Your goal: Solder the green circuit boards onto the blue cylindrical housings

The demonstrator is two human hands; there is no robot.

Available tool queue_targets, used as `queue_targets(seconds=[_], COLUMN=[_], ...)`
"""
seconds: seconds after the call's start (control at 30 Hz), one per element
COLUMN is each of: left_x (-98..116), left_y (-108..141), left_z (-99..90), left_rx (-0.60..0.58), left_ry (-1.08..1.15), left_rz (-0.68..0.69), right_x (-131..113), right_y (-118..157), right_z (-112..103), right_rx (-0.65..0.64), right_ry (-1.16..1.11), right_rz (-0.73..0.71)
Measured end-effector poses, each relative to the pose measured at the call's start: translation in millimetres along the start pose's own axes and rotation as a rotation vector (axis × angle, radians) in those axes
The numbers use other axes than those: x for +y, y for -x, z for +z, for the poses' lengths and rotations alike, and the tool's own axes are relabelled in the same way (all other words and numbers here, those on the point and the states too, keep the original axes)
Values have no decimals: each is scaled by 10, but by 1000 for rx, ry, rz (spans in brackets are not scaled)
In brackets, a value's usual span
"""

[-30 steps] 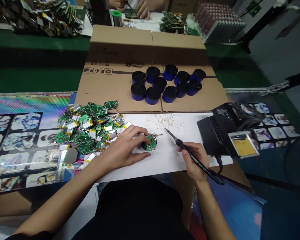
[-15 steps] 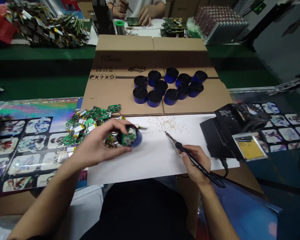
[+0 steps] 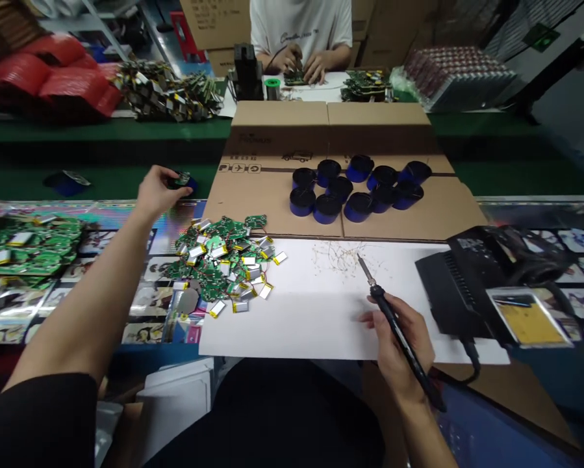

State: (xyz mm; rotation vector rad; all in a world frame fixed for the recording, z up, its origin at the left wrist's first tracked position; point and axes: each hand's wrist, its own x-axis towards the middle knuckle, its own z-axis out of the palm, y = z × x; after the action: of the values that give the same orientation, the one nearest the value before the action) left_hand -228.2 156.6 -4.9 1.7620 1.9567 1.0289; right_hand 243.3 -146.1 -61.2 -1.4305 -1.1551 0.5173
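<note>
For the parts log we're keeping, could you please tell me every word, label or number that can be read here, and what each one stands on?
Cardboard box: one printed word, too blurred to read.
Co-worker's white T-shirt: script across the chest, too small to read.
Silver battery pouches: labels too small to read.

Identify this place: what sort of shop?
Probably an electronics assembly workshop: a soldering iron in the right hand, a heap of green circuit boards with small pouch batteries, and a co-worker working at a board opposite.
</note>
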Motion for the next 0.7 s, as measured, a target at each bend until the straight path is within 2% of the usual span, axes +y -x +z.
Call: queue_targets(seconds=[0.07,0.13,0.2,0.27,0.37,0.43,0.5,0.53,0.63,0.7], left_x=[-17,100,333,643,1121,1366,1523,1573,1647,1661], left_y=[-32,-6,73,198,421,537,594,602,586,589], left_z=[19,72,174,318,570,743,914,993,1155,1150], left_rx=[3,41,58,17,-156,-373,-523,-560,-558,-534], left_ry=[6,20,36,48,37,43,36,32,38,52], left_rz=[41,109,198,310,561,667,701,694,643,623], right_x=[-100,-193,-269,-322,-349,-330,-290,-266,-191,-144], right_y=[82,161,220,246,236,217,199,191,158,124], right_z=[158,379,666,988,1403,1557,1601,1588,1450,1296], right_rx=[-104,-182,-269,-340,-330,-350,-364,-367,-378,-374], right_ry=[-65,-127,-91,-64,43,141,188,186,144,118], right_rz=[-19,-83,-145,-219,-265,-292,-302,-303,-302,-305])
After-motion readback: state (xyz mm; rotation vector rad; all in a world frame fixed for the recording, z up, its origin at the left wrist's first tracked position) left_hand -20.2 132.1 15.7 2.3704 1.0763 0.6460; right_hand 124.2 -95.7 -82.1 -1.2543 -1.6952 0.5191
